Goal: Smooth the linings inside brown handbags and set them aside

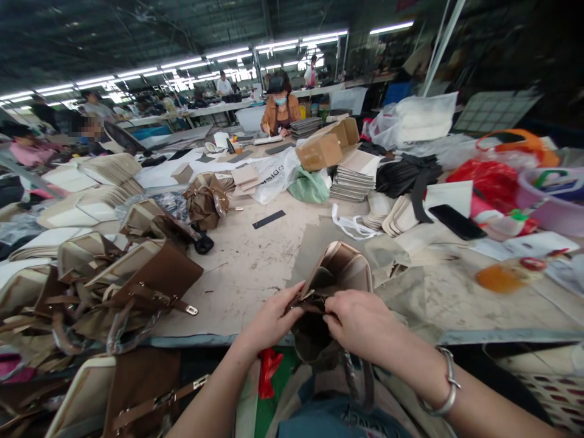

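Observation:
At the table's front edge a brown handbag (pixel 343 267) stands with its mouth towards me, its pale stiff lining panels showing. Thumb and fingers of my left hand (pixel 276 316) grip the left side of its opening. My right hand (pixel 358 316), with a silver bangle on the wrist, pinches the material at the middle of the same opening. What lies directly under the right fingertips is hidden. Dark cloth and a handle hang from the bag below my hands, over my lap. A grey-green sheet (pixel 308 255) lies under the bag.
Brown handbags (pixel 155 274) crowd the left side, beside stacked cream panels (pixel 107 176). A dark strip (pixel 269 219) lies mid-table. On the right are a phone (pixel 457 222), a bottle of orange liquid (pixel 506 274) and a pink basin (pixel 554 201). A co-worker (pixel 280 109) sits opposite, beyond a cardboard box (pixel 319 151).

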`<action>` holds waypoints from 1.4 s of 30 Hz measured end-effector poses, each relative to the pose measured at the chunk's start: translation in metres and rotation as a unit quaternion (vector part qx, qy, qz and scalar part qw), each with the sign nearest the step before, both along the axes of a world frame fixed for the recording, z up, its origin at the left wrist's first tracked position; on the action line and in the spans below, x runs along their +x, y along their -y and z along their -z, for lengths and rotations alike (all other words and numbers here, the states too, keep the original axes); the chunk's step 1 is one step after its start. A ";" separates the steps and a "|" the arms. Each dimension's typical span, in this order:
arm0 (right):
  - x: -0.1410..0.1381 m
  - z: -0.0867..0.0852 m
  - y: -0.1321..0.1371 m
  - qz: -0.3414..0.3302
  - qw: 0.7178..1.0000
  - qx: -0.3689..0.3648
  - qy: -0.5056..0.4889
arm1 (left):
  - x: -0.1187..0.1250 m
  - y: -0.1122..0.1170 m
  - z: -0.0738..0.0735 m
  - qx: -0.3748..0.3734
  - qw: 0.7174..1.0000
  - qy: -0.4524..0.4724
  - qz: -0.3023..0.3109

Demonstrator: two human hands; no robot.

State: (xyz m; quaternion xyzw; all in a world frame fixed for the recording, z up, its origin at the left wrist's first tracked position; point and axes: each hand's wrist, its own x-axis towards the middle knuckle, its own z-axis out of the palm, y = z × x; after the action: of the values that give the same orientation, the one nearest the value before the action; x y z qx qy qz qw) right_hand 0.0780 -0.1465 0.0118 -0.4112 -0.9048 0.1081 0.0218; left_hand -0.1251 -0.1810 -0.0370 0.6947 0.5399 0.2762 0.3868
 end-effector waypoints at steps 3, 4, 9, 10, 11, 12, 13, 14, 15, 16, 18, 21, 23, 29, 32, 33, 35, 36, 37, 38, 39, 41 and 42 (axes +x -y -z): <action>0.005 -0.001 -0.003 0.030 0.999 0.020 -0.030 | -0.006 0.001 -0.002 -0.022 0.999 0.017 0.023; 0.006 -0.001 -0.004 0.039 0.998 0.023 -0.043 | -0.008 0.003 -0.003 -0.021 0.999 0.020 0.026; 0.013 0.002 -0.004 0.073 0.989 0.016 -0.125 | -0.011 0.031 -0.001 0.156 0.978 -0.033 -0.134; 0.014 0.002 -0.004 0.076 0.987 0.011 -0.142 | -0.009 0.041 0.000 0.186 0.965 -0.041 -0.183; 0.015 0.003 -0.003 0.077 0.984 0.007 -0.158 | -0.006 0.050 0.001 0.191 0.956 -0.041 -0.219; 0.016 0.003 -0.002 0.079 0.982 0.003 -0.170 | -0.002 0.060 0.002 0.162 0.958 -0.035 -0.233; 0.017 0.004 0.000 0.080 0.981 -0.001 -0.178 | 0.002 0.068 0.004 0.108 0.966 -0.020 -0.234; 0.018 0.004 0.001 0.078 0.980 -0.005 -0.182 | 0.007 0.075 0.005 0.041 0.973 0.006 -0.226; 0.018 0.005 0.002 0.074 0.980 -0.007 -0.183 | 0.013 0.080 0.007 -0.025 0.976 0.043 -0.213; 0.018 0.006 0.004 0.066 0.981 -0.007 -0.182 | 0.018 0.082 0.009 -0.079 0.972 0.086 -0.202; 0.016 0.007 0.008 0.044 0.983 -0.001 -0.180 | 0.027 0.082 0.012 -0.131 0.959 0.166 -0.188; 0.008 0.009 0.016 0.000 0.984 0.012 -0.179 | 0.042 0.071 0.016 -0.118 0.955 0.224 -0.151; 0.001 0.010 0.021 -0.032 0.983 0.020 -0.179 | 0.053 0.063 0.020 -0.095 0.960 0.233 -0.120; 0.001 0.012 0.031 -0.149 0.974 0.023 -0.168 | 0.080 0.045 0.041 -0.016 0.956 0.259 -0.138; 0.014 0.009 0.034 -0.168 0.966 -0.015 -0.196 | 0.086 0.038 0.045 0.015 0.927 0.348 -0.139; 0.019 0.008 0.034 -0.158 0.963 -0.028 -0.216 | 0.088 0.035 0.045 0.023 0.918 0.369 -0.144; 0.026 0.004 0.028 -0.092 0.958 -0.042 -0.267 | 0.090 0.030 0.044 0.038 0.909 0.381 -0.162; 0.028 0.003 0.022 -0.045 0.956 -0.042 -0.286 | 0.091 0.027 0.044 0.047 0.909 0.375 -0.178; 0.029 0.000 0.016 0.002 0.957 -0.037 -0.289 | 0.092 0.025 0.044 0.057 0.908 0.365 -0.198; 0.028 -0.002 0.009 0.041 0.961 -0.032 -0.272 | 0.093 0.023 0.043 0.069 0.906 0.354 -0.221; 0.026 -0.004 0.002 0.067 0.969 -0.027 -0.238 | 0.094 0.022 0.043 0.081 0.903 0.345 -0.242; 0.020 -0.011 -0.010 0.086 0.986 -0.016 -0.144 | 0.095 0.021 0.042 0.097 0.897 0.339 -0.266; 0.017 -0.015 -0.014 0.087 0.991 -0.008 -0.104 | 0.095 0.022 0.041 0.100 0.895 0.341 -0.268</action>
State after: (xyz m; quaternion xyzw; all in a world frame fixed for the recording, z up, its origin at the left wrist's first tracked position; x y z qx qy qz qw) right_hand 0.0949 -0.1327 0.0263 -0.4748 -0.8576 0.1557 0.1218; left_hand -0.0300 -0.2025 -0.0777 0.4216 0.5105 0.6419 0.3868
